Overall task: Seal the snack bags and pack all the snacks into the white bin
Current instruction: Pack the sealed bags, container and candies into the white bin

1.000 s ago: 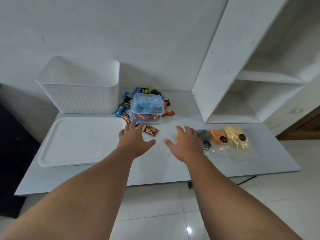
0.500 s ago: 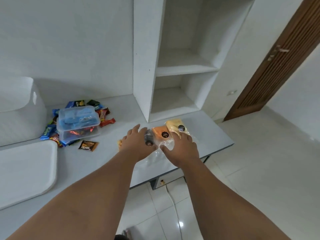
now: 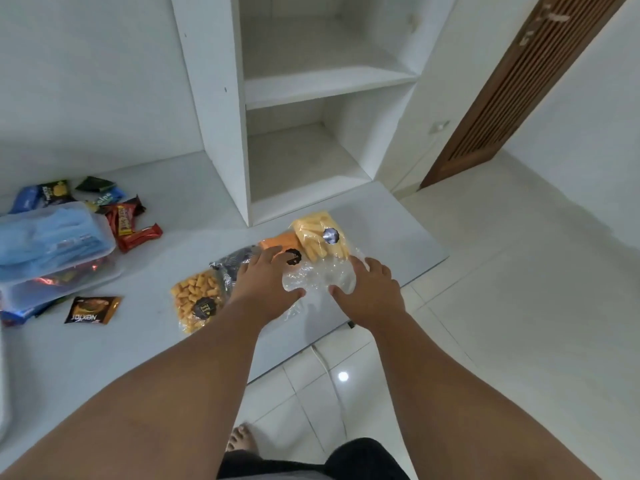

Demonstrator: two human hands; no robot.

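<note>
Pressing snack bags (image 3: pixel 318 280), left hand (image 3: pixel 265 289) and right hand (image 3: pixel 369 294) lie spread, plastic container (image 3: pixel 52 237) nearby.

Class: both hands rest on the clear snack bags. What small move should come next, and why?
Probably pinch the crumpled clear bag top between the left hand and right hand and press it shut: both hands lie flat on it, gripping nothing.

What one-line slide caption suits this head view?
Left hand and right hand rest on clear plastic snack bags on a pale grey tabletop.
</note>
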